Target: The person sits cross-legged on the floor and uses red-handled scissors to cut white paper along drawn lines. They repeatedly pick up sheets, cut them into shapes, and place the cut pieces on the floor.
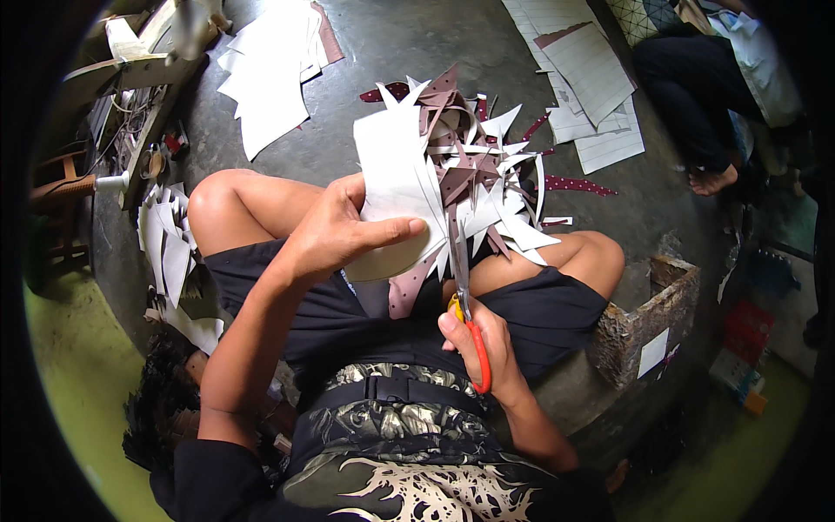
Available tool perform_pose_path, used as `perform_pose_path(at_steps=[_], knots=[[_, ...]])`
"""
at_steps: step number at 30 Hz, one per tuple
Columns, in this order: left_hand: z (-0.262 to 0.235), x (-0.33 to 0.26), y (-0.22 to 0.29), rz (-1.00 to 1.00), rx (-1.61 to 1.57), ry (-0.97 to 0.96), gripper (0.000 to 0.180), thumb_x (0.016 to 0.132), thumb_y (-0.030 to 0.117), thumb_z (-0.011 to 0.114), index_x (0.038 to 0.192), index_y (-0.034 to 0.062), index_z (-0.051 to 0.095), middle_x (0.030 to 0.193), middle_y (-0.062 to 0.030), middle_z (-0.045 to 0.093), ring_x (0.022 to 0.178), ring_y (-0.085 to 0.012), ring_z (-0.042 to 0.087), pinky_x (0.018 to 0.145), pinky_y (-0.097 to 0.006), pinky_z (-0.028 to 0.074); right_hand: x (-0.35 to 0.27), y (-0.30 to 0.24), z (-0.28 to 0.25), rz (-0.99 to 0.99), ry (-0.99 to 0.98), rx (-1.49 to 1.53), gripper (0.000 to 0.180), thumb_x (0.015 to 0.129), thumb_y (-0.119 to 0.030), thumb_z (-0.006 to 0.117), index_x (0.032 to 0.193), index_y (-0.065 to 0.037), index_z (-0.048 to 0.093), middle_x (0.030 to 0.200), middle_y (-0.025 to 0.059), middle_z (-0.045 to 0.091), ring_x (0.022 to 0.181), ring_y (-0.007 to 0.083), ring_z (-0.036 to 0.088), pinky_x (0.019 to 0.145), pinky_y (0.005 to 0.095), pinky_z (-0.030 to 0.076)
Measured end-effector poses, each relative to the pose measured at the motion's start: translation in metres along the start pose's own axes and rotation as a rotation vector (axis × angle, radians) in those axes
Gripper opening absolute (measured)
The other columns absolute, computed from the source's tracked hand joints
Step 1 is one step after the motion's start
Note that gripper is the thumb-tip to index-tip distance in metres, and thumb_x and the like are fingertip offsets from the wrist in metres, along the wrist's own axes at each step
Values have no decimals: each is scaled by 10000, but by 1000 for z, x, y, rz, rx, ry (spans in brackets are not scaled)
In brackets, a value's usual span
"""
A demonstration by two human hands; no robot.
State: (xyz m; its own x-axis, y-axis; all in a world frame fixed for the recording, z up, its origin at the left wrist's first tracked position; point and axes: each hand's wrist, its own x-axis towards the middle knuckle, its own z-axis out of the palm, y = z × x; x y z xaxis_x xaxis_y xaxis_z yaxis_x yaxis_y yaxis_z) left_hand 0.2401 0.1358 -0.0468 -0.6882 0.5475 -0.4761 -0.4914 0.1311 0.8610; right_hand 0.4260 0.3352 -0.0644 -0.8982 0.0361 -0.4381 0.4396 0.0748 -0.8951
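My left hand [344, 222] grips a white piece of sheet material [387, 161] with a rounded lower end, thumb on top and fingers behind it. It seems to be several layers thick. In my right hand [491, 335] are scissors [460, 261] with orange-red and yellow handles, their blades pointing away from me along the piece's right edge. How far the blades are apart is hard to see. Beyond and to the right lies a heap of pointed offcuts [474, 165], white, dusty pink and dotted maroon. A dotted pink scrap [409, 287] hangs below the piece.
White sheets [270, 74] lie on the dark floor at far left, and more sheets [591, 78] at far right. Cut white pieces [167, 235] are piled beside my left knee. A rough box [644, 322] stands by my right knee. Another person's foot [713, 181] is at right.
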Motion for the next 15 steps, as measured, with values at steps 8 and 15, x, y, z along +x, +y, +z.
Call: perform_pose_path(at_steps=[8,15], knots=[[-7,4,10,-17,149,-119,503,869,132,876,1302,-27,676,1178,-82,757,1071,-144,701,976,-318,555,-4,-17,5,55,-41,-71,450,1010,-340,731,779,-18,516,606,77,491,563,148,427,546,353,417],[-9,5,9,-28,192,-145,511,871,132,874,1312,-31,673,1195,-88,756,1090,-156,701,997,-331,549,-4,-24,4,75,-54,-86,457,1005,-336,739,773,-17,509,598,78,485,564,150,420,546,350,413]])
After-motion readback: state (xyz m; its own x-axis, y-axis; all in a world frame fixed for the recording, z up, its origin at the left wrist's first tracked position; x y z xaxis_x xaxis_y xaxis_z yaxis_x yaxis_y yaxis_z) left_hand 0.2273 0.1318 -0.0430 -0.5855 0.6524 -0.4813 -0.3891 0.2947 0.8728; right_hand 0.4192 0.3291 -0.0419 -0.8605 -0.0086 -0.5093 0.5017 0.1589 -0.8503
